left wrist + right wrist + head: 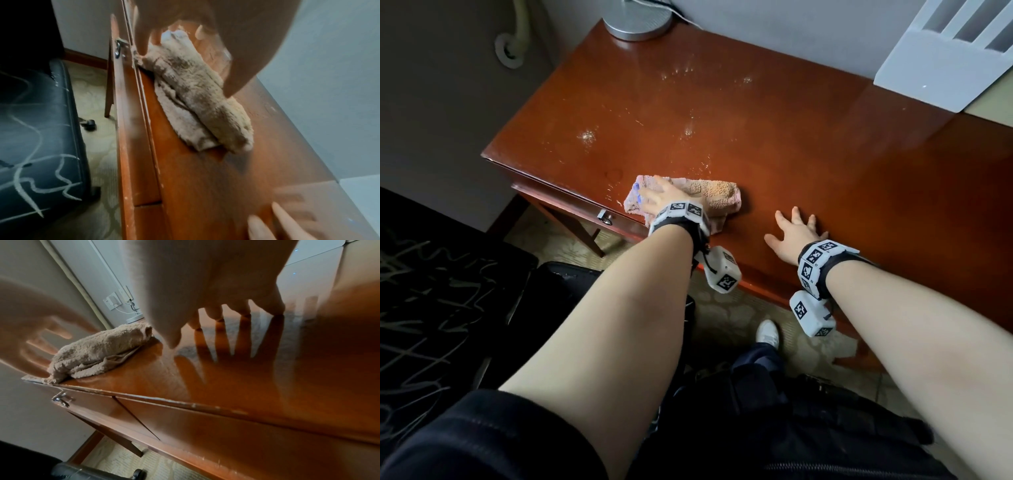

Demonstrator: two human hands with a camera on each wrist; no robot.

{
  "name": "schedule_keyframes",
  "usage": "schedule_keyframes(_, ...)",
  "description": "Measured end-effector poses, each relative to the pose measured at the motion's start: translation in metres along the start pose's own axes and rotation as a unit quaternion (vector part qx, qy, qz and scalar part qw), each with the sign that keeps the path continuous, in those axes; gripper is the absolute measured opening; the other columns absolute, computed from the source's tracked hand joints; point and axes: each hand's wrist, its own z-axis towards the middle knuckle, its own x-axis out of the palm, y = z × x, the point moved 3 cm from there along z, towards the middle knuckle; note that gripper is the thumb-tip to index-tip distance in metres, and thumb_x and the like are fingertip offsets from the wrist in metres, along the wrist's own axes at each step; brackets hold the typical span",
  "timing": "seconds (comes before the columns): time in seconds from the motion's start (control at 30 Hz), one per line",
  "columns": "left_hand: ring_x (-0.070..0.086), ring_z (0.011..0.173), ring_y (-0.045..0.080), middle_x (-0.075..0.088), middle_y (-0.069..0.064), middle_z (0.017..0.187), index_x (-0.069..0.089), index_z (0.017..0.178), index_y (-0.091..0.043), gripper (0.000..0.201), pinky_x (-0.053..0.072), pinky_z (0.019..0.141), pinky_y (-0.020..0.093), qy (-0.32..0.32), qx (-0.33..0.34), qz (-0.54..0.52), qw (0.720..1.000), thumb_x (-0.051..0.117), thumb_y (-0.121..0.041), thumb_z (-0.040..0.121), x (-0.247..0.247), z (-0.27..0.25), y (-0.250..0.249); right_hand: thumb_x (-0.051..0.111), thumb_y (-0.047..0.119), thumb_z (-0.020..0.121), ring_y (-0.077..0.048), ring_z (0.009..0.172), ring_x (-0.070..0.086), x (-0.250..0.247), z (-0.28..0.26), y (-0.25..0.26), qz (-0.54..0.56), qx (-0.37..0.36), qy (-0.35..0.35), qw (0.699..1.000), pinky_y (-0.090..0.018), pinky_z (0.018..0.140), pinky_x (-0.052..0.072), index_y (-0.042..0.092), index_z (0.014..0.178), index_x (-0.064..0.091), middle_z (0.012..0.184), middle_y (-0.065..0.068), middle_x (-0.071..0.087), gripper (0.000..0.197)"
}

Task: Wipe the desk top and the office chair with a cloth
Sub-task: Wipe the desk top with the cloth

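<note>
A folded beige-pink cloth (717, 195) (197, 100) (98, 352) lies on the red-brown desk top (756, 137) at its front edge, left of centre. My left hand (654, 195) (148, 40) presses down on the cloth's left part with straight, spread fingers. My right hand (792, 228) (226, 313) rests flat on the bare wood to the right of the cloth, fingers spread, holding nothing. Pale dusty smears (587, 135) mark the desk behind the cloth. The black chair (431, 291) (30, 129) with pale scribbled lines stands low at the left.
A round metal lamp base (637, 19) stands at the desk's back left. A white slatted rack (941, 51) leans at the back right. A metal drawer handle (604, 217) sits under the front edge. My shoe (767, 332) is on the patterned carpet below.
</note>
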Motion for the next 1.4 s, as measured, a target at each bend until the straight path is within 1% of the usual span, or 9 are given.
schedule_keyframes(0.07,0.006,0.143,0.039,-0.005,0.016,0.157,-0.002,0.152,-0.019,0.100,0.027,0.108,0.054,0.008,-0.004,-0.024,1.000,0.063,-0.044,0.081,0.003,-0.013,-0.006,0.031,0.062,0.093,-0.037,0.144,-0.008,0.000,0.001,0.001,0.005,0.005,0.006,1.000,-0.063,0.111,0.005,0.028,0.152,0.001,0.159,-0.004,-0.007,0.073)
schedule_keyframes(0.13,-0.008,0.143,0.042,-0.016,0.018,0.156,-0.007,0.152,-0.018,0.115,0.016,0.112,0.056,0.021,0.000,-0.026,0.999,0.070,-0.054,0.074,0.010,-0.012,-0.008,0.031,0.069,0.089,-0.037,0.144,-0.009,0.002,0.001,0.003,-0.001,0.009,0.012,1.000,-0.063,0.111,0.005,0.028,0.151,-0.005,0.159,-0.005,-0.011,0.083)
schedule_keyframes(0.23,-0.015,0.142,0.043,-0.022,0.019,0.154,-0.011,0.150,-0.017,0.137,0.009,0.113,0.057,0.035,-0.016,-0.009,0.999,0.079,-0.062,0.058,0.022,-0.002,-0.006,0.035,0.073,0.084,-0.037,0.143,-0.014,0.007,0.002,0.005,-0.021,0.016,0.025,0.999,-0.063,0.110,0.002,0.030,0.150,-0.009,0.157,-0.005,-0.018,0.090)
schedule_keyframes(0.33,-0.016,0.141,0.043,-0.022,0.022,0.153,-0.010,0.151,-0.016,0.130,0.008,0.113,0.057,0.024,0.012,0.015,1.000,0.078,-0.057,0.064,0.028,0.007,-0.007,0.040,0.074,0.082,-0.038,0.142,-0.018,0.009,0.005,0.006,-0.017,0.019,0.033,0.999,-0.064,0.110,0.000,0.032,0.150,-0.010,0.156,-0.005,-0.022,0.094)
schedule_keyframes(0.53,-0.019,0.140,0.045,-0.024,0.023,0.153,-0.011,0.151,-0.015,0.129,0.007,0.112,0.059,0.042,0.078,0.073,0.993,0.076,-0.059,0.066,0.028,0.023,-0.012,0.047,0.075,0.078,-0.037,0.141,-0.021,0.004,0.011,0.004,-0.003,0.016,0.039,0.999,-0.067,0.109,-0.003,0.036,0.149,-0.009,0.156,-0.004,-0.024,0.098)
schedule_keyframes(0.73,-0.019,0.139,0.047,-0.026,0.024,0.151,-0.011,0.151,-0.016,0.130,0.009,0.112,0.059,0.027,0.087,0.097,0.991,0.079,-0.054,0.065,0.037,0.034,-0.018,0.052,0.080,0.069,-0.036,0.141,-0.023,-0.001,0.021,0.003,0.014,0.016,0.034,0.999,-0.068,0.107,-0.006,0.041,0.148,-0.009,0.155,-0.001,-0.026,0.108)
schedule_keyframes(0.93,-0.019,0.140,0.045,-0.024,0.022,0.153,-0.007,0.151,-0.017,0.126,0.007,0.113,0.056,0.022,0.118,0.130,0.984,0.080,-0.051,0.067,0.037,0.044,-0.026,0.050,0.086,0.063,-0.035,0.140,-0.026,-0.006,0.036,0.001,0.008,0.007,0.028,1.000,-0.068,0.106,-0.009,0.046,0.145,-0.012,0.154,0.000,-0.029,0.111)
schedule_keyframes(1.27,-0.014,0.141,0.046,-0.019,0.022,0.154,-0.003,0.151,-0.016,0.122,0.015,0.113,0.055,0.038,0.160,0.179,0.970,0.078,-0.052,0.068,0.034,0.063,-0.048,0.052,0.079,0.070,-0.035,0.141,-0.023,-0.038,0.067,0.006,0.016,0.006,0.034,0.999,-0.069,0.107,-0.006,0.046,0.146,-0.006,0.156,0.002,-0.025,0.101)
schedule_keyframes(1.4,-0.014,0.141,0.045,-0.018,0.020,0.155,-0.003,0.152,-0.016,0.121,0.014,0.114,0.055,0.043,0.171,0.188,0.966,0.079,-0.049,0.069,0.036,0.069,-0.061,0.052,0.081,0.068,-0.036,0.140,-0.024,-0.041,0.075,0.002,0.010,-0.001,0.034,0.999,-0.068,0.106,-0.007,0.047,0.146,-0.008,0.155,0.002,-0.027,0.104)
